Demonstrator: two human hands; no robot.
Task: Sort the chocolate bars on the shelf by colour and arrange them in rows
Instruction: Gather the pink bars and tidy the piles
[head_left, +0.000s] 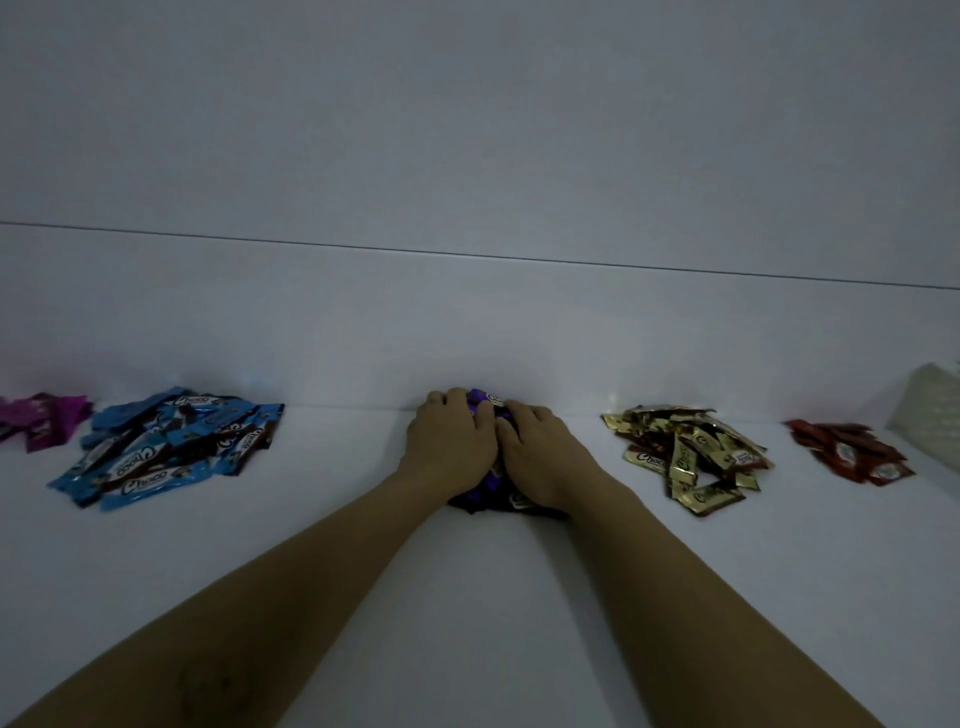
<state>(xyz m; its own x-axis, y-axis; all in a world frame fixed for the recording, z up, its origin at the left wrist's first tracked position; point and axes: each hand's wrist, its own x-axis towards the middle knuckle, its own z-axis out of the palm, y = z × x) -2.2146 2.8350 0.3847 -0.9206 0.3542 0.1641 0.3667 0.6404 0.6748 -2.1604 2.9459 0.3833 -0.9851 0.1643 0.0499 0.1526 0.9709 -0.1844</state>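
A heap of purple chocolate bars (480, 491) lies at the middle of the white shelf (467, 597), mostly hidden under my hands. My left hand (451, 439) and my right hand (540, 457) lie side by side on top of the heap, palms down, fingers curving over the wrappers toward the back wall. Left of them sits a loose pile of blue bars (166, 447), and a pink pile (44, 418) lies at the far left edge. To the right lie a gold pile (688, 457) and a red pile (852, 452).
A pale translucent bag or wrap (930, 415) stands at the far right against the back wall (467, 312). Bare shelf surface stretches between the piles and along the front, where my forearms cross it.
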